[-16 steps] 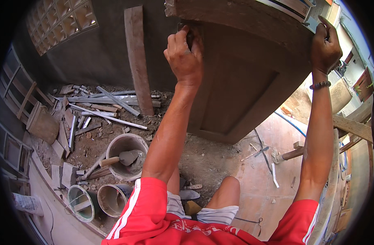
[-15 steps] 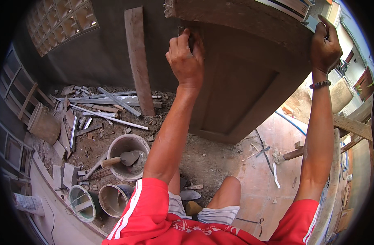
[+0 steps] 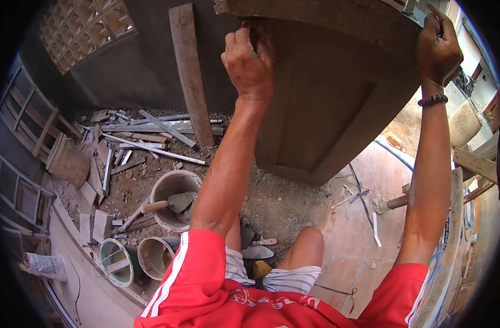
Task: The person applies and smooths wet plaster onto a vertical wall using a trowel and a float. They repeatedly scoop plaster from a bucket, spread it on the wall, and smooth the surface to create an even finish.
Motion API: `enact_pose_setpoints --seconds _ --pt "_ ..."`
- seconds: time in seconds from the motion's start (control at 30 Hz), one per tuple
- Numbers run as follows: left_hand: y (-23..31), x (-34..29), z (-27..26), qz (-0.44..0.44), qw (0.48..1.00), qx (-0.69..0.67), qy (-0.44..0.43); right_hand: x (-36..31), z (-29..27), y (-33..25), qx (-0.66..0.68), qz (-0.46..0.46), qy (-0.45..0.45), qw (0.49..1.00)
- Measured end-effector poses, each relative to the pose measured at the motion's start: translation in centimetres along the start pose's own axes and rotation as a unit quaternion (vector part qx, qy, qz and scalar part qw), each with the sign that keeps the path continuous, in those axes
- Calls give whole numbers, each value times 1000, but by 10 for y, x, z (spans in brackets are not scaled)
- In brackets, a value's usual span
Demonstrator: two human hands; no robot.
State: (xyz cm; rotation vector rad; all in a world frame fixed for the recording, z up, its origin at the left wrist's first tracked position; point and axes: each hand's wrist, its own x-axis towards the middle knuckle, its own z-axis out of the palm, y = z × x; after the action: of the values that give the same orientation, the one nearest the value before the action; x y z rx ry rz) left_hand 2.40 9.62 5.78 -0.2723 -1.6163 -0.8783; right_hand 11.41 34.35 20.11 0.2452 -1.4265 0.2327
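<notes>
Both hands [image 3: 249, 60] unmoved on door [image 3: 326, 109]

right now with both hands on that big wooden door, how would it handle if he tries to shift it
The wooden door looks like a thick, solid panel, so it is probably stiff and heavy. It stands upright on loose dirt, so it may tip if let go. The left hand and right hand hold its top edge; the surface looks rough and dusty, so a grip should hold.

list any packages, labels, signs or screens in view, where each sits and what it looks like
Sack: on the ground at the lower left, beside the buckets; slumped, crumpled bag, whitish with dark print.
Print on the red shirt: bottom centre, pale lettering on red cloth.
No signs or screens show.
</notes>
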Motion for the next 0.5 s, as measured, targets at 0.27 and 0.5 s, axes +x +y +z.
enact_pose_setpoints --seconds 0.27,0.5 --pt "6 -60 -17 0 997 10 -72 1 6 0 -4 25 37 999" --pt "0 0 1 35 999 8 -5 5 7 22 -49 -8 35 998"
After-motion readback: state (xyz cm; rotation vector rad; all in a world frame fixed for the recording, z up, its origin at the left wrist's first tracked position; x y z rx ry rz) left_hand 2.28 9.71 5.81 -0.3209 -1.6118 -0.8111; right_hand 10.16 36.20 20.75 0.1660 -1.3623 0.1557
